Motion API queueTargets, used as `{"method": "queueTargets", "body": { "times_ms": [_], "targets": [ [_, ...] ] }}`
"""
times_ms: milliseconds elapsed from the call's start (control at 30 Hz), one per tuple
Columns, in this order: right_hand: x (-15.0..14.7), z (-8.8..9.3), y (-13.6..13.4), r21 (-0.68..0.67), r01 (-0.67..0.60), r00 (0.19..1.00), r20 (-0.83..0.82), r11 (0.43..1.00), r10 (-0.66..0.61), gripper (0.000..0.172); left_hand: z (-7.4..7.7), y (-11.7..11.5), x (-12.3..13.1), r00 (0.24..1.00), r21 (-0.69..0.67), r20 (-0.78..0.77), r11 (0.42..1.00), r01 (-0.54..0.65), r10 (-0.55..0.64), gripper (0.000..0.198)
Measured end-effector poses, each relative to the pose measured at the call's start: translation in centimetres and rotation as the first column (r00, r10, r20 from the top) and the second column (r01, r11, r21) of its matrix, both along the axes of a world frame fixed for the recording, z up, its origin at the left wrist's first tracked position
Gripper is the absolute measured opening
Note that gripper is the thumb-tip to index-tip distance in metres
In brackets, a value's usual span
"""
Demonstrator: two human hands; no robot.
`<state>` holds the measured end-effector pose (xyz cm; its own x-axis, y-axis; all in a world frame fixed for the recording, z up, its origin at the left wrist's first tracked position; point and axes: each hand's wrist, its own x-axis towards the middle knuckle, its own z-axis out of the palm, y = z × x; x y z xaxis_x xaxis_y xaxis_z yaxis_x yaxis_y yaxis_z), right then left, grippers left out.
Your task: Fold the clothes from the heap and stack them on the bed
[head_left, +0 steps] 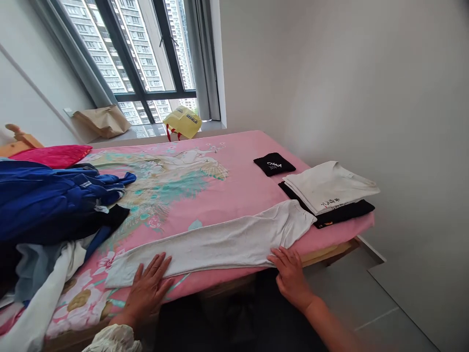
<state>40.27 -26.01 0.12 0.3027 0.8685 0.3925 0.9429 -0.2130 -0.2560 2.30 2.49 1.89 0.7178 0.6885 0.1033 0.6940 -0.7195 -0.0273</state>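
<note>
A long light-grey garment (216,242) lies folded into a narrow strip along the near edge of the bed, on the pink patterned sheet (220,195). My left hand (148,288) rests flat with fingers spread on the strip's left end. At its right part, my right hand (291,274) lies flat on the lower edge, fingers stretched out. Neither hand grips anything.
A stack of folded white and black shirts (330,193) sits at the bed's right corner, with a small folded black item (274,164) behind it. A heap of blue, black and white clothes (51,210) covers the left. Paper bags (183,121) stand on the windowsill.
</note>
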Motion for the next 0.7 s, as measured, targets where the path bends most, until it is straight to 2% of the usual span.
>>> {"method": "queueTargets", "body": {
  "times_ms": [100,200,333,433,567,633,700],
  "targets": [
    [1.2,-0.8,0.0,0.031,-0.037,0.998,0.056,0.999,0.035,0.037,0.3,-0.5,-2.4,1.0,-0.019,0.014,1.0,0.006,-0.006,0.048],
    [2.6,-1.8,0.3,0.073,-0.065,0.996,0.065,0.995,0.06,0.025,1.1,0.3,-5.0,0.994,-0.007,0.039,0.995,-0.101,0.101,0.048],
    [3.4,-2.4,0.9,0.155,-0.06,0.997,0.053,0.986,0.052,0.025,2.3,1.8,-7.6,0.965,-0.033,0.122,0.973,-0.228,0.23,0.05],
    [3.2,-2.3,1.2,0.19,-0.003,1.0,-0.012,0.982,0.005,0.03,2.6,2.6,-8.1,0.941,-0.043,0.19,0.96,-0.276,0.279,0.046],
    [3.2,-1.1,2.1,0.259,0.052,0.989,-0.147,0.965,-0.013,0.035,3.3,3.3,-7.9,0.913,-0.057,0.28,0.954,-0.294,0.298,0.033],
    [3.8,0.3,2.8,0.317,0.11,0.975,-0.22,0.942,-0.04,0.038,4.8,3.4,-7.8,0.899,-0.069,0.328,0.957,-0.283,0.29,0.03],
    [4.7,2.5,3.4,0.387,0.23,0.946,-0.303,0.893,-0.113,0.042,7.1,3.2,-8.0,0.867,-0.081,0.387,0.948,-0.307,0.314,0.033]
  ]
}}
